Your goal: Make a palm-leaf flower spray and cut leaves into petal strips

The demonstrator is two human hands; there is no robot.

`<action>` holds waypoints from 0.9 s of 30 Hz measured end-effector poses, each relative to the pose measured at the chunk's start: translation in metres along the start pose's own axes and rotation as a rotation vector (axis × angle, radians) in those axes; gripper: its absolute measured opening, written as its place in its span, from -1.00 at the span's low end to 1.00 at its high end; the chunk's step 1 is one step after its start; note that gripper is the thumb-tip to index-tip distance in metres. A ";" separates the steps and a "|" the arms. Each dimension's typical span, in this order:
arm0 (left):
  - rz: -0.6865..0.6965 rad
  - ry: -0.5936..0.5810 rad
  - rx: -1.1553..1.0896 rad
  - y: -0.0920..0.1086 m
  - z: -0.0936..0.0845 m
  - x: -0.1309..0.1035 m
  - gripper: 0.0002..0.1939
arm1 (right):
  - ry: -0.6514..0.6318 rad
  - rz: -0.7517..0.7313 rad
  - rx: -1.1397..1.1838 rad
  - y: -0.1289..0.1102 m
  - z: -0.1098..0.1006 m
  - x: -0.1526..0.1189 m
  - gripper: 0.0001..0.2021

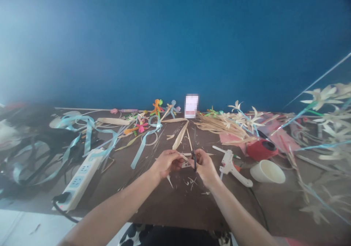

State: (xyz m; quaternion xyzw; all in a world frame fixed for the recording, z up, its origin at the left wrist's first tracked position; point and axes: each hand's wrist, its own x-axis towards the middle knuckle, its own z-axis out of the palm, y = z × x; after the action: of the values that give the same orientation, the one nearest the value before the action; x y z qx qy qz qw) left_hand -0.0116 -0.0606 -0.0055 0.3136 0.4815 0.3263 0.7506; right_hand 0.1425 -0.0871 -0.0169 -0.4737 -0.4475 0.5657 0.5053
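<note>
My left hand (169,163) pinches a pale strip of dried husk (184,157) over the middle of the table. Close beside it on the right, my right hand (203,165) is wrapped round a pair of dark scissors (194,158), whose blades point away from me. The strip's end reaches toward the scissors; whether the blades touch it I cannot make out. Small cut scraps (191,182) lie on the table below my hands. Just beyond them a longer husk leaf (181,135) rests on the brown tabletop.
At right are a white glue gun (229,165), a pale cup (267,171), a red object (260,149) and husk flowers (323,96). A power strip (80,180) and blue ribbon (87,129) lie left. A phone-like screen (191,106) stands against the blue wall (175,44).
</note>
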 end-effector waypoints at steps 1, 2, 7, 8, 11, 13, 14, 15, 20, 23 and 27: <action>-0.004 -0.002 -0.032 0.000 0.000 0.000 -0.88 | 0.007 -0.002 0.020 0.000 0.000 -0.001 -0.73; -0.019 -0.011 -0.067 0.000 0.001 0.000 -0.88 | 0.011 -0.001 0.040 -0.001 0.000 -0.003 -0.73; -0.134 -0.022 -0.239 0.001 0.010 -0.005 -0.84 | 0.051 -0.018 0.101 -0.001 0.001 -0.009 -0.72; -0.113 -0.010 -0.236 0.001 0.012 -0.007 -0.81 | 0.069 -0.021 0.101 -0.001 0.001 -0.010 -0.72; 0.023 0.003 -0.150 -0.001 0.019 -0.015 -0.77 | 0.117 -0.029 0.085 0.000 0.002 -0.012 -0.71; 0.083 0.001 -0.102 -0.003 0.022 -0.019 -0.78 | 0.123 -0.044 0.075 0.001 0.003 -0.013 -0.71; 0.098 0.007 -0.095 -0.004 0.023 -0.019 -0.79 | 0.120 -0.048 0.067 0.002 0.004 -0.013 -0.72; 0.106 0.018 -0.097 -0.005 0.024 -0.019 -0.80 | 0.116 -0.049 0.055 0.002 0.005 -0.014 -0.72; 0.125 0.078 -0.106 -0.010 0.022 -0.013 -0.83 | 0.126 -0.052 -0.032 0.000 0.005 -0.015 -0.73; 0.170 0.116 -0.087 -0.008 0.018 -0.012 -0.84 | 0.071 -0.047 -0.121 0.000 -0.002 -0.019 -0.75; 0.222 0.163 -0.059 0.000 0.013 -0.016 -0.84 | -0.006 -0.034 -0.369 0.001 -0.017 -0.029 -0.77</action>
State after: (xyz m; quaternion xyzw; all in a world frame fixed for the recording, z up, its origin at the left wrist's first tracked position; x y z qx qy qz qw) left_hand -0.0051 -0.0749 0.0073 0.3151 0.4933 0.4460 0.6771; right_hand 0.1600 -0.1156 -0.0180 -0.5489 -0.5531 0.4669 0.4181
